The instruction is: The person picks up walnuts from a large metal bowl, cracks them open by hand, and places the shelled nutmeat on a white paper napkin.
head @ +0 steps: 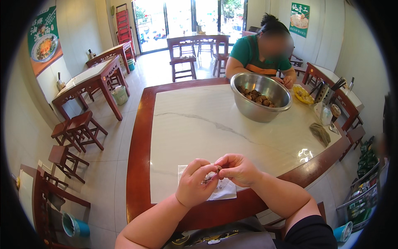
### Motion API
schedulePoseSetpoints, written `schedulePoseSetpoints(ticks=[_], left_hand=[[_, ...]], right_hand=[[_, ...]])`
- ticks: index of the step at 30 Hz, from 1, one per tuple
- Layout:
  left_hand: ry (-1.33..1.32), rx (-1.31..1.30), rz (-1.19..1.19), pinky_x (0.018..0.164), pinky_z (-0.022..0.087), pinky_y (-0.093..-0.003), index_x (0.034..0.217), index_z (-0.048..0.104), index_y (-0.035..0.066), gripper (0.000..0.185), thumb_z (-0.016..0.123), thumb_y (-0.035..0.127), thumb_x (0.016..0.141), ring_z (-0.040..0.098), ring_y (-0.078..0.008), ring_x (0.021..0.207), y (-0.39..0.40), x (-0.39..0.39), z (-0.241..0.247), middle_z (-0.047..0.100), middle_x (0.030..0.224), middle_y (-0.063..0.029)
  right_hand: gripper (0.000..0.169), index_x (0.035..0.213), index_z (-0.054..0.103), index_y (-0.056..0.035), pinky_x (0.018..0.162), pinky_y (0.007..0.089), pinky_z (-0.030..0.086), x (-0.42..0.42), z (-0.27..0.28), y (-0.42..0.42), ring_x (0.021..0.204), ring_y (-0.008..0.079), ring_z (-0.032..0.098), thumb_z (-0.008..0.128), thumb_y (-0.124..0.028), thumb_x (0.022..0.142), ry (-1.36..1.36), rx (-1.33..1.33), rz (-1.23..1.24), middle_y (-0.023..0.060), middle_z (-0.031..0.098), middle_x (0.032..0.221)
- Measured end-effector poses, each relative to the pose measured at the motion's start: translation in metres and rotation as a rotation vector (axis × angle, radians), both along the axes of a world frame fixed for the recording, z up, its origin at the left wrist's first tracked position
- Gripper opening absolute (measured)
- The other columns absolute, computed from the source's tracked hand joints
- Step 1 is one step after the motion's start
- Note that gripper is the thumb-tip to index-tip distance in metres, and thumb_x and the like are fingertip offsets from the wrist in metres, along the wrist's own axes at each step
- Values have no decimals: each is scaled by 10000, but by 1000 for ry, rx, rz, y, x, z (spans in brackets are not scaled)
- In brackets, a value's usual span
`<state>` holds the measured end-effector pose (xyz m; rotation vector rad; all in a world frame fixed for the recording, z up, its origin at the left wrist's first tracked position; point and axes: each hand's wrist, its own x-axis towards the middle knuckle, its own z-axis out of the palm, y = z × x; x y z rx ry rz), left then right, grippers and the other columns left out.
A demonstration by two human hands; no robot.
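Above the near edge of the table, my left hand [196, 183] and my right hand [241, 170] meet at the fingertips. Between them they pinch a small brown piece [219, 168] that looks like a walnut or part of one; the fingers partly hide it. Beneath my hands a white paper napkin [228, 192] lies on the marble-patterned tabletop [192, 133]. Small brown shell-like bits [207, 179] rest on it, partly covered by my left hand. Farther off, a large stainless steel bowl [255, 112] holds several round brown nuts [256, 97], apparently walnuts.
Across the table sits a person [241, 51], their hands [288, 82] behind the bowl near a yellow dish [306, 101] of pale pieces. At the right stand a perforated metal chopstick holder [325, 93] and a white box [322, 113]. A crumpled olive-brown cloth or glove [320, 134] lies nearer.
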<state>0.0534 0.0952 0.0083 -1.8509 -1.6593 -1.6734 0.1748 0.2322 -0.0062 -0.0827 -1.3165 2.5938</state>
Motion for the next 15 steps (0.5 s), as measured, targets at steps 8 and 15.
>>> schedulePoseSetpoints(ticks=[8, 15], left_hand=[[163, 35, 39, 634, 448, -304, 847, 599, 58, 254, 701, 27, 616, 558, -221, 713, 1, -3, 3, 557, 815, -73], [92, -10, -47, 619, 423, -309, 836, 571, 65, 251, 684, 33, 614, 543, -221, 682, 0, -5, 6, 554, 796, -66]], right_hand=[[154, 965, 594, 15, 749, 276, 514, 0, 1, -4, 839, 168, 616, 615, 55, 818, -24, 3, -18, 112, 628, 941], [133, 960, 592, 18, 728, 274, 522, 1, 0, -9, 822, 173, 619, 604, 47, 830, -60, -21, -17, 118, 626, 932]])
